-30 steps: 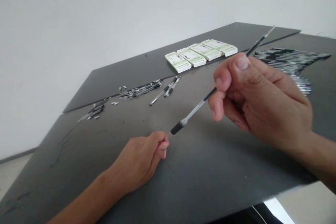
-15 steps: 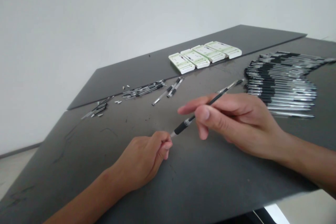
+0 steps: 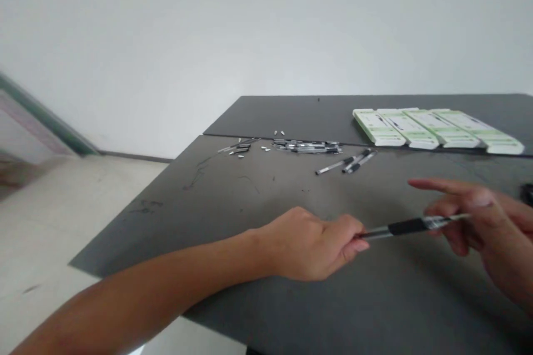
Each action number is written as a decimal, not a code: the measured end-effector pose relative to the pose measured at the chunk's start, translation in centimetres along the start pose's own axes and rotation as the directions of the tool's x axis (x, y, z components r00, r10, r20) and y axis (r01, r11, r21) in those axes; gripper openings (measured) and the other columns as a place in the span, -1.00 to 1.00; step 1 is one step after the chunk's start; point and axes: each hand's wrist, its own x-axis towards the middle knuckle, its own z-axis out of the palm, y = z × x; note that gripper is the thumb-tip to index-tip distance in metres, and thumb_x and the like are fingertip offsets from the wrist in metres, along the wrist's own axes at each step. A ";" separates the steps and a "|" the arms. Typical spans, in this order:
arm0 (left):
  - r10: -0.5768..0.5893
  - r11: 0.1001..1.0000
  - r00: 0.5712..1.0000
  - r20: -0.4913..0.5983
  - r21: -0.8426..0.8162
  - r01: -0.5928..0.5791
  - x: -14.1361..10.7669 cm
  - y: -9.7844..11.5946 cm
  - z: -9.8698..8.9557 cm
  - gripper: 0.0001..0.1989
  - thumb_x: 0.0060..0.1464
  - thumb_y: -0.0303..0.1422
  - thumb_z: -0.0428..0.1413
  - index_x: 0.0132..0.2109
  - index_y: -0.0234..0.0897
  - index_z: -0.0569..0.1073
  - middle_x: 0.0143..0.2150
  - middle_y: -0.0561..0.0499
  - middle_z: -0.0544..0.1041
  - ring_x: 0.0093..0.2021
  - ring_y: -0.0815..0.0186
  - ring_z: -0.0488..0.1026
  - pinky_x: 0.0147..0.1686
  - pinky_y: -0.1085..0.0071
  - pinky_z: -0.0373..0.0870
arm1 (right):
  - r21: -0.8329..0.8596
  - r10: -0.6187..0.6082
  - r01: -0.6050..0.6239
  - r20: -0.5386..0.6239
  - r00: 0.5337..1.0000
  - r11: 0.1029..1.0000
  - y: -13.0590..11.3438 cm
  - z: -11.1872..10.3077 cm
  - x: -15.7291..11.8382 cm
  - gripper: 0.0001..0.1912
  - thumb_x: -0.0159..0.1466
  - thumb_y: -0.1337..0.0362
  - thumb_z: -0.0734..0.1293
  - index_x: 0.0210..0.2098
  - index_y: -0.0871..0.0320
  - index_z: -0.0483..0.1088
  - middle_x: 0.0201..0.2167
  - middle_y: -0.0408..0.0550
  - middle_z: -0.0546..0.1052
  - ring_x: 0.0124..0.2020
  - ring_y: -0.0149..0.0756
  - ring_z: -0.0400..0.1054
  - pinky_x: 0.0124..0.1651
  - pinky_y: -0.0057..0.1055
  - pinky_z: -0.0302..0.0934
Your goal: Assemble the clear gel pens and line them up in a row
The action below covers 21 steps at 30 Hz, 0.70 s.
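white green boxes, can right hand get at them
Probably yes once it lets go: the right hand holds the pen with the left hand, and nothing lies between it and the boxes.

The pen's grip (image 3: 406, 226) is black, the boxes (image 3: 437, 128) white and green.

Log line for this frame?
left grip: end of pen | right grip: same pen, barrel | dark table: white-green boxes, loose pens

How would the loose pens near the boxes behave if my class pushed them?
The loose pens look slim and round, so they would probably roll. Their clear barrels suggest stiff, light pens that a nudge could scatter across the table.
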 end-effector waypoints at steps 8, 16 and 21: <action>0.175 0.982 0.906 -0.384 0.002 -0.189 0.6 0.1 0.2 -0.62 0.55 -0.27 -0.18 -0.08 -0.32 0.48 -0.45 0.05 0.63 -0.52 0.32 0.58 -0.59 0.36 0.31 | -0.254 -0.205 0.365 0.493 0.845 0.895 -2.7 10.3 7.0 -0.69 0.45 -0.04 0.38 0.03 -0.12 0.69 -0.02 -0.01 0.70 -0.18 -0.10 0.63 -0.32 -0.24 0.53; 0.058 0.984 0.924 -0.379 -0.137 -0.118 0.3 0.3 -1.5 -0.68 0.57 -0.25 -0.08 0.00 -0.28 0.52 -0.29 0.09 0.73 -0.27 0.27 0.72 -0.47 0.38 0.48 | -0.404 -0.179 0.453 0.558 0.810 0.795 -4.0 25.3 16.9 -0.59 0.44 -0.01 0.39 0.13 0.04 0.67 -0.14 0.03 0.75 -0.15 -0.07 0.63 -0.05 -0.24 0.42; -0.013 0.983 0.962 -0.271 -0.180 -0.037 -0.3 0.3 -2.9 -0.76 0.55 -0.22 0.01 0.03 -0.14 0.56 -0.13 0.12 0.75 -0.14 0.28 0.73 -0.25 0.43 0.67 | -0.423 -0.176 0.444 0.537 0.825 0.790 -3.1 27.5 18.2 -0.56 0.45 -0.02 0.38 0.16 0.05 0.67 -0.12 0.05 0.77 -0.12 -0.04 0.65 0.01 -0.22 0.42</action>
